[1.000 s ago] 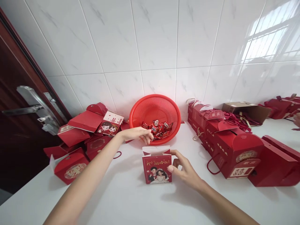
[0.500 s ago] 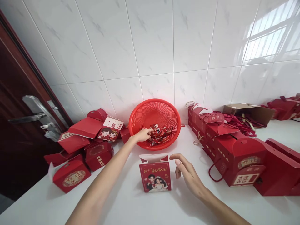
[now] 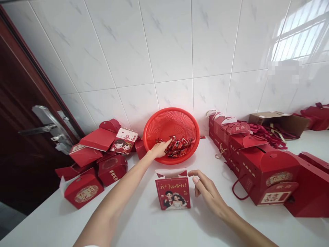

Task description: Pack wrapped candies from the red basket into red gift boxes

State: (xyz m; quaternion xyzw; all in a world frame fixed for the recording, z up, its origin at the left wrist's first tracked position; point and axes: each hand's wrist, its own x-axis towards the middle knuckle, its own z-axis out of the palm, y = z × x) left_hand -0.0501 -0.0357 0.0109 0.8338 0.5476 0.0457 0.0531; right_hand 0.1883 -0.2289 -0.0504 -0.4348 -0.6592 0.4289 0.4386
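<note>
My left hand (image 3: 159, 149) reaches into a red plastic basket (image 3: 151, 125), touching the pile of small red-wrapped candies (image 3: 178, 145) inside. One digit lies stretched over the wrappers, while the other fingertips are partly hidden; no candy shows lifted in it. In front of the basket a red paper gift box (image 3: 173, 197) stands upright with its top unfolded, showing a cartoon bride and groom on its front. My right hand (image 3: 205, 188) hovers at the box's right side, fingers loosely curved and apart, holding nothing. Its fingertips are close to the upper right edge; whether they touch is unclear.
Several red boxes (image 3: 113, 171) lie heaped on the left near a door handle (image 3: 47, 128). To the right stands a row of red gift boxes (image 3: 257, 168) with cord handles. Behind it a cardboard carton (image 3: 288, 120) holds dark red ribbons. A tiled wall (image 3: 172, 51) backs the white table (image 3: 144, 226).
My left hand has shifted slightly within the candies, with a digit now stretched forward. My right hand keeps its place beside the box. The whole view has moved slightly.
</note>
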